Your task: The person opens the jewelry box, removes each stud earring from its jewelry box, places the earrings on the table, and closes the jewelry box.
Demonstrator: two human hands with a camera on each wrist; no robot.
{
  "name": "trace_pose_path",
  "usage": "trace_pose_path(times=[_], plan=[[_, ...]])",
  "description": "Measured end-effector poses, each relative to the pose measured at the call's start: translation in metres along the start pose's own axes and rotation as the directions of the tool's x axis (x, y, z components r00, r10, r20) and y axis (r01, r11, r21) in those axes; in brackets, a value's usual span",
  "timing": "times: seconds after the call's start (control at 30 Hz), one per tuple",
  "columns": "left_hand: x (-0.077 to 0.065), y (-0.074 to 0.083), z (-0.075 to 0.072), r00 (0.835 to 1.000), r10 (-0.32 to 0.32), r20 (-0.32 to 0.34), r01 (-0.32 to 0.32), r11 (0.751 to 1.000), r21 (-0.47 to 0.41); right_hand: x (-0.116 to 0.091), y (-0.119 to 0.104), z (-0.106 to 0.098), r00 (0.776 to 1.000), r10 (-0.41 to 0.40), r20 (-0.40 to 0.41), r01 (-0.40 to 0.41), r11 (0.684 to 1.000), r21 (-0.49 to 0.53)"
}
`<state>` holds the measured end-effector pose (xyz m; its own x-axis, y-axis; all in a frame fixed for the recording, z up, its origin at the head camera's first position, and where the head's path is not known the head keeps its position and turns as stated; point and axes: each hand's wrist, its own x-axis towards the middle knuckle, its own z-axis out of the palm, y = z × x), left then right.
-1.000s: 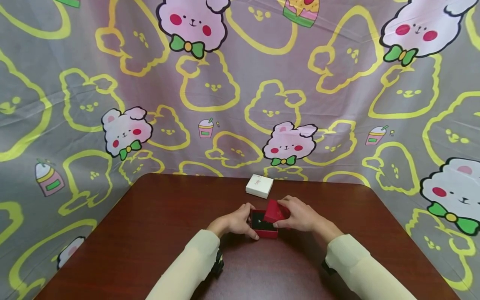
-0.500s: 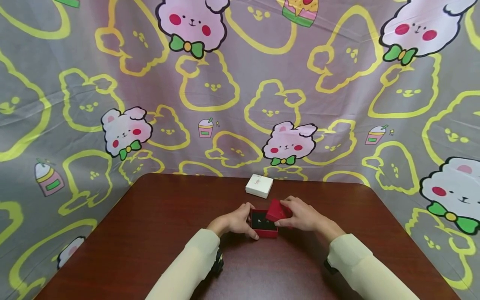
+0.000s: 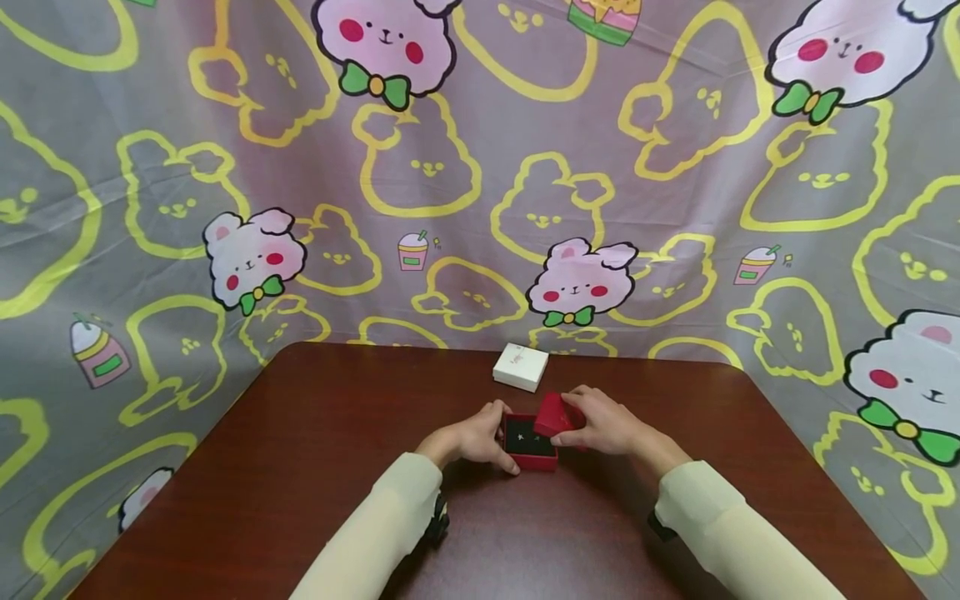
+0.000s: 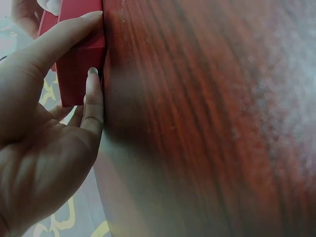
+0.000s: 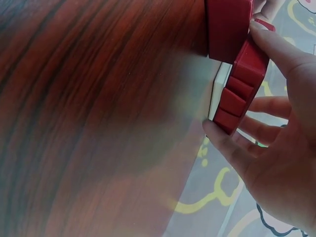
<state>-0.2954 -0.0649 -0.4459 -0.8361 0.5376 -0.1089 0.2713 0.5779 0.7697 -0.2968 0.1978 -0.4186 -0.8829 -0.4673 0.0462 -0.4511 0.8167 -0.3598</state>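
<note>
A small red jewelry box sits on the table with a black insert inside. Two tiny star-like pieces, apparently earrings, show on the insert. My left hand grips the box at its left side, thumb at the front; in the left wrist view, fingers lie along the red wall. Over the box's right edge, my right hand holds the red lid tilted. The right wrist view shows the lid between thumb and fingers, close beside the box.
A flat white box with faint lettering lies behind the red one, near the table's far edge. The dark brown wooden table has a patterned cloth hanging behind and at both sides.
The lid in my right hand has shifted slightly right, uncovering more of the black insert and the second small piece. My left hand keeps its grip on the box. The head view has tilted slightly.
</note>
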Motion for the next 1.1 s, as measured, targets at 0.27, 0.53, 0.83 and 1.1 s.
trace_pose_path(times=[0.27, 0.53, 0.83, 1.1], plan=[[0.000, -0.001, 0.002, 1.000, -0.002, 0.003, 0.002, 1.000, -0.010, -0.002, 0.002, -0.003, 0.999, 0.023, 0.023, -0.023, 1.000, 0.016], [0.000, -0.002, 0.000, 1.000, -0.015, 0.004, 0.015, 1.000, -0.019, -0.006, 0.006, -0.007, 1.000, 0.023, 0.018, -0.023, 1.000, 0.006], [0.002, -0.001, 0.000, 1.000, -0.014, 0.004, 0.015, 1.000, -0.019, -0.005, 0.010, -0.009, 1.000, 0.018, -0.009, -0.019, 0.998, -0.056], [0.001, -0.001, 0.000, 1.000, -0.020, 0.000, 0.020, 1.000, -0.012, -0.007, 0.015, -0.015, 0.997, 0.072, -0.009, -0.072, 0.996, -0.061]])
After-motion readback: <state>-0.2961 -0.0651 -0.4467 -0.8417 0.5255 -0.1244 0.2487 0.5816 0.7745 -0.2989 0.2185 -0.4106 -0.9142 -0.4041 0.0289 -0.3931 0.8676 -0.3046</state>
